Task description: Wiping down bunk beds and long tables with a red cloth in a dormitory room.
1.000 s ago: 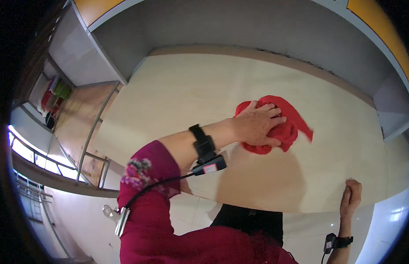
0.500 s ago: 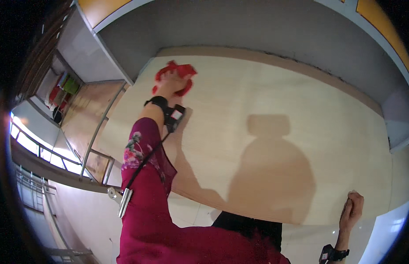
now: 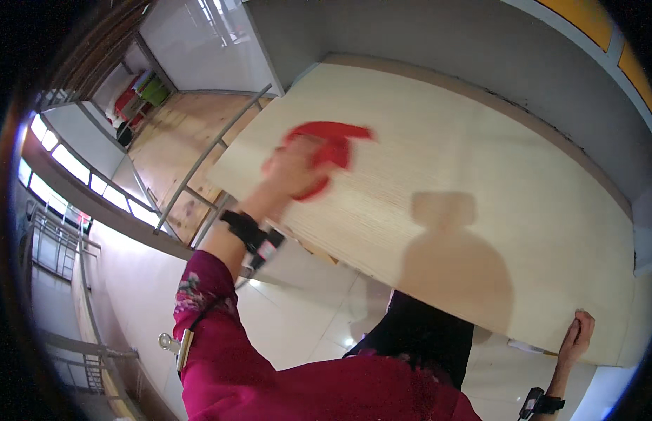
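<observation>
My left hand [image 3: 294, 168], smeared by motion, presses a red cloth [image 3: 334, 149] against the pale wood-grain board [image 3: 382, 210]. The cloth spreads past the fingers, with one end trailing to the right. At the board's near right edge my right hand [image 3: 579, 337] rests with its fingers curled in. What those fingers hold, if anything, is too small to make out.
Grey panels [image 3: 410, 63] wall the board along its far side. A metal rail [image 3: 210, 151] runs past its left end, with a wooden bunk board [image 3: 178, 130] beyond. Tiled floor [image 3: 291, 302] shows below the near edge. My shadow falls across the board.
My left hand has swept the red cloth nearer and to the right over the board. The view has turned, showing more of the left side. My right hand stays at the near right edge.
</observation>
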